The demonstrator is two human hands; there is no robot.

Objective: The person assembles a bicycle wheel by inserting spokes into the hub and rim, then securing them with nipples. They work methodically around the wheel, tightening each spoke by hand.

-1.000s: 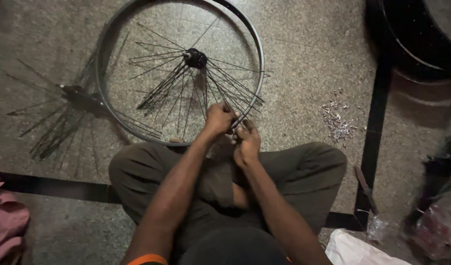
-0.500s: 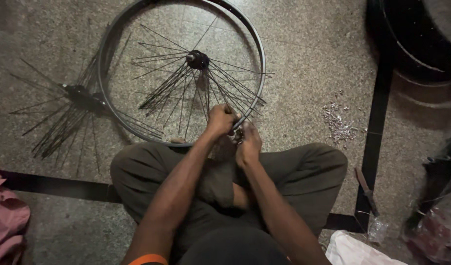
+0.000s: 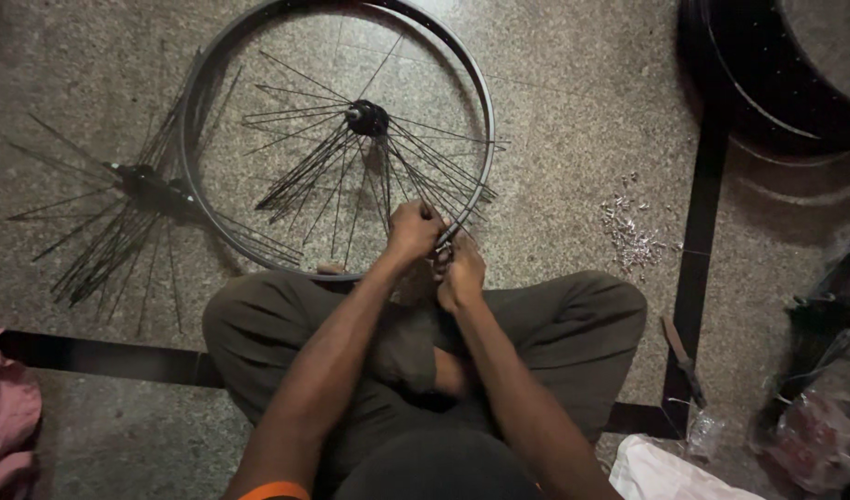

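Note:
A bicycle wheel rim lies flat on the stone floor in front of my crossed legs, with a black hub in its middle and loose spokes fanning out from it. My left hand is closed around spokes near the rim's near edge. My right hand sits just beside it, fingers pinched on a small metal part at the rim; what exactly it pinches is too small to tell.
A second hub with splayed spokes lies left of the rim. A heap of small metal nipples lies at the right. Black rims or tyres lie at top right. A tool, plastic bags and pink cloth are nearby.
Both hands stay at the same spot on the rim's near edge, with only slight finger shifts. The wheel has not visibly moved.

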